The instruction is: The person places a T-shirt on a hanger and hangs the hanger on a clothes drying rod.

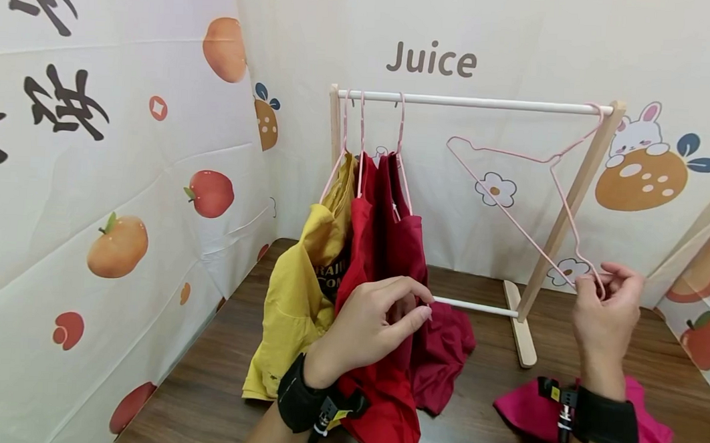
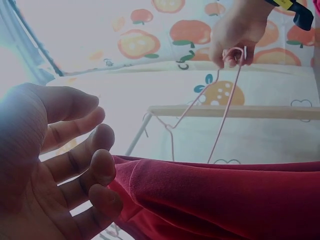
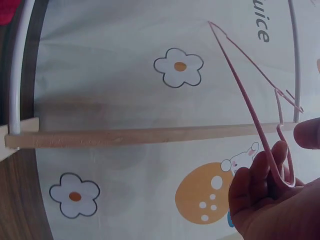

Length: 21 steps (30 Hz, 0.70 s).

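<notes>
A bare pink wire hanger [image 1: 511, 219] hooks over the white rail [image 1: 488, 104] at its right end and tilts outward. My right hand [image 1: 608, 312] holds the hanger's lower right corner, fingers curled about the wire. Nothing is in my left hand [image 1: 374, 323], whose fingers bend loosely in front of the hung clothes. Beside it hang a bright red garment [image 1: 386, 404] and a dark red garment [image 1: 407, 244]; the dark red cloth [image 2: 225, 195] lies close to its fingertips in the left wrist view. A yellow garment [image 1: 286, 311] hangs leftmost, dark lettering partly hidden.
The rack's wooden right post [image 1: 566, 212] stands on a flat foot [image 1: 520, 330], with a white lower bar [image 1: 477, 307] between the posts. A magenta cloth [image 1: 528, 411] lies on the brown table [image 1: 202, 387] under my right wrist. Printed cloth walls enclose the back and sides.
</notes>
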Tool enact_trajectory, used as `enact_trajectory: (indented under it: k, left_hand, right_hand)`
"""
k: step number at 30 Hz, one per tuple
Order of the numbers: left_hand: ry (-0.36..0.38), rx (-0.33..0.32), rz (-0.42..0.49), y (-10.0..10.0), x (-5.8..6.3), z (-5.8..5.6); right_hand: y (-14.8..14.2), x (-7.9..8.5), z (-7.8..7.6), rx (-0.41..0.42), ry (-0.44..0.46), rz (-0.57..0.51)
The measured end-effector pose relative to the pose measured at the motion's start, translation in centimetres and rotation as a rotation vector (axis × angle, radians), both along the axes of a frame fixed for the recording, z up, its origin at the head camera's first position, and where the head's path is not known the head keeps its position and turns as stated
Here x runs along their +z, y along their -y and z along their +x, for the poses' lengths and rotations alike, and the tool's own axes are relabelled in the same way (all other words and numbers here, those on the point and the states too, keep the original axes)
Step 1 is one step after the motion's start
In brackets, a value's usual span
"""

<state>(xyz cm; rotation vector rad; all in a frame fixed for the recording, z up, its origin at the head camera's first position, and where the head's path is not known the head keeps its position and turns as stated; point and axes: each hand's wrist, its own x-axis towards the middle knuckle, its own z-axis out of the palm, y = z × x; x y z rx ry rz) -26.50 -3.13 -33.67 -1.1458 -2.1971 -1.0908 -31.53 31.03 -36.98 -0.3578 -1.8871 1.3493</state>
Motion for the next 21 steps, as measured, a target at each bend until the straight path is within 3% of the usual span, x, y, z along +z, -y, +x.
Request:
enact_trajectory:
  k: [4, 11, 16, 21]
  left_hand:
    - [-0.006, 0.003, -0.005, -0.1, -0.1, 0.0]
    - [-0.004, 0.005, -0.011, -0.3, -0.3, -0.1]
    - [-0.009, 0.011, -0.012, -0.4, -0.4, -0.1]
    - [-0.009, 0.015, -0.015, -0.5, -0.4, -0.1]
  right_hand:
    - [0.4, 0.3, -0.1, 0.047, 0.021, -0.039]
    - [1.0, 0.7, 0.0, 0.296, -0.105, -0.432]
    - [1.3, 1.5, 0.5, 0.357, -0.25, -0.514]
    - [1.5, 2.7, 1.3, 0.367, -0.405, -0.513]
